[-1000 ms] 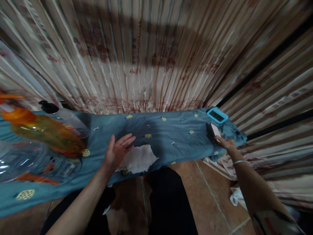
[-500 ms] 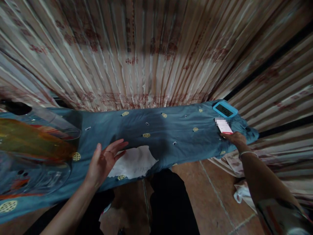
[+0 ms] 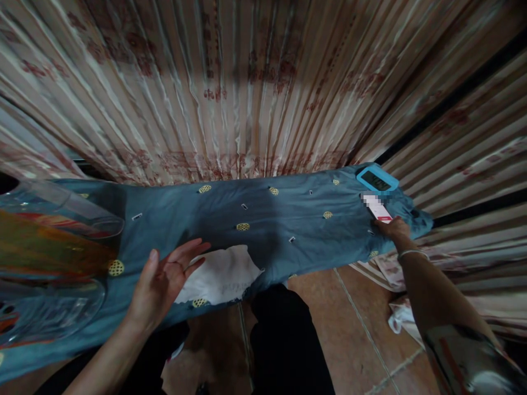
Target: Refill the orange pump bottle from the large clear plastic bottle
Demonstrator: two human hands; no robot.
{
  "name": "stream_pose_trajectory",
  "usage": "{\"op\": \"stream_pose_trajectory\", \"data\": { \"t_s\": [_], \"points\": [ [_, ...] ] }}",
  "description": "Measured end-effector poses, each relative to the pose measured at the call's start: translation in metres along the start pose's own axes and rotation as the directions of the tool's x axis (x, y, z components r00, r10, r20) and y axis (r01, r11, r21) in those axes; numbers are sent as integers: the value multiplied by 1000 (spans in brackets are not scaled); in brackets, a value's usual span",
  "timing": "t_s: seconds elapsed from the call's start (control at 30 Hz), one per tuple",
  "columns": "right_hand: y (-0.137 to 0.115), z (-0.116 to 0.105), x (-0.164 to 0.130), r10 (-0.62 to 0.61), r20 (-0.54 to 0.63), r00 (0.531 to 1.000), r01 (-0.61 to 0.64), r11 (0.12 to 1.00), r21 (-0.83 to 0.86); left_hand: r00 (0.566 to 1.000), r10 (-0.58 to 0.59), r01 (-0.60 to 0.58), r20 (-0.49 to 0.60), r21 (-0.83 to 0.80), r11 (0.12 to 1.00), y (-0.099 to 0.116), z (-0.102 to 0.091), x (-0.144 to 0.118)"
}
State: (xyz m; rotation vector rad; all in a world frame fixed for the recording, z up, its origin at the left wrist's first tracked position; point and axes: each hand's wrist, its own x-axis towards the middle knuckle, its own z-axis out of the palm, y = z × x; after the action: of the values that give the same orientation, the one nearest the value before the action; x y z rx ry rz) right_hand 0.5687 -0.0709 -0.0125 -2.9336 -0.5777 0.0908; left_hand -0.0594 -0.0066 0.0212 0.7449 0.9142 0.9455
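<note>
My right hand (image 3: pixel 394 226) grips the lower end of a mobile phone (image 3: pixel 376 208) at the far right of the cloth. The phone's lit screen looks narrow and tilted, and its top part is blurred out. Just beyond the phone lies a light-blue digital clock (image 3: pixel 377 180). Over the left edge of a torn-edged white sheet (image 3: pixel 226 274), which looks like paper, my left hand (image 3: pixel 167 280) hovers with fingers stretched and thumb apart, holding nothing. Whether its fingertips touch the sheet I cannot tell.
A blue patterned cloth (image 3: pixel 304 219) covers the long narrow surface. Clear plastic containers (image 3: pixel 74 206), one with orange contents, stand at the left. Pleated curtains (image 3: pixel 247 99) hang behind and to the right. A white bag (image 3: pixel 401 318) lies on the tiled floor (image 3: pixel 349 329).
The phone has tilted in my right hand, so its screen shows narrower. My left hand stays open and has shifted slightly left and down in the picture. The containers sit farther left in view.
</note>
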Motion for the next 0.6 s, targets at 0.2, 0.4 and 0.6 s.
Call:
{"op": "stream_pose_trajectory", "data": {
  "t_s": [0.2, 0.4, 0.6],
  "points": [
    [-26, -16, -57, -39, -61, 997, 45, 995, 95, 998, -1, 0, 64, 14, 1000, -8, -6, -1],
    [-70, -13, -160, -401, -128, 907, 421, 845, 332, 994, 41, -51, 101, 106, 993, -25, -14, -1],
    [-115, -26, -298, -841, 15, 540, 683, 448, 577, 994, 104, -109, 32, 237, 966, -28, -15, -7]
  ]
}}
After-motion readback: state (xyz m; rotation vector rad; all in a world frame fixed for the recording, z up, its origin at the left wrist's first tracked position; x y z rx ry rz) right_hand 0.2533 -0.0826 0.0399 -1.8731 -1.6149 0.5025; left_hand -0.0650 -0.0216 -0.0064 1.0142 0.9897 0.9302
